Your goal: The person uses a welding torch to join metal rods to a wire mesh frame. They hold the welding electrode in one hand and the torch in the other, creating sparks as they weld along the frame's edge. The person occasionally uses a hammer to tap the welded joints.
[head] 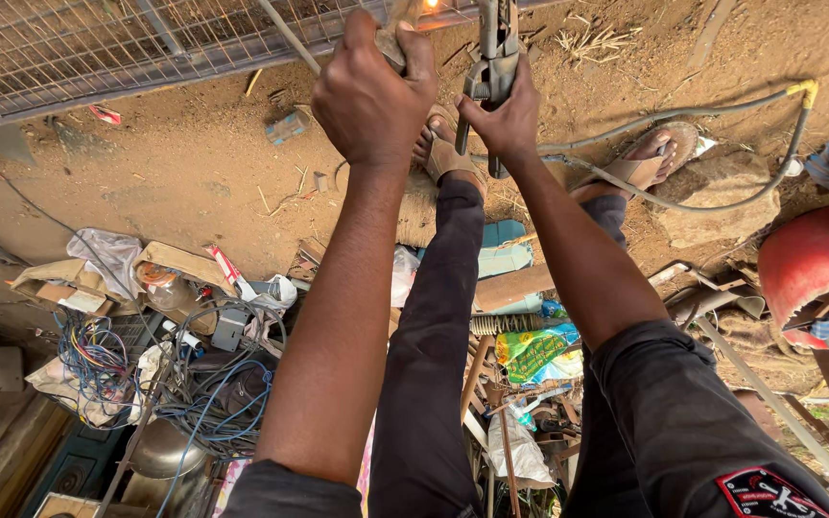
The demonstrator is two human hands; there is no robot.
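- Both arms are stretched out towards the far side, over the dirt ground [194, 182], and the hands sit close together near the top middle of the view.
- The left hand [371, 96] is clenched tight around a short handle [390, 43]; just beyond its knuckles there's an orange glow [429, 5] at the very top edge.
- The right hand [503, 120] is wrapped around the dark metal electrode holder [491, 58], which stands upright, its upper end cut off by the top edge.
- A grey cable [722, 105] loops from below that hand out to the right, with a yellow fitting [806, 91] at its far bend.
- The wire mesh panel [98, 48] lies at the far left, its frame edge running right up to the hands.
- Two sandalled feet rest on the soil under the hands: one [443, 144] directly beneath, the other [650, 158] off to the right beside a stone [712, 197].
- On the near left there's a tangle of blue and grey wires [194, 384] among crumpled paper and plastic.
- On the right, a red rounded container [808, 269], with scrap metal strips nearby.
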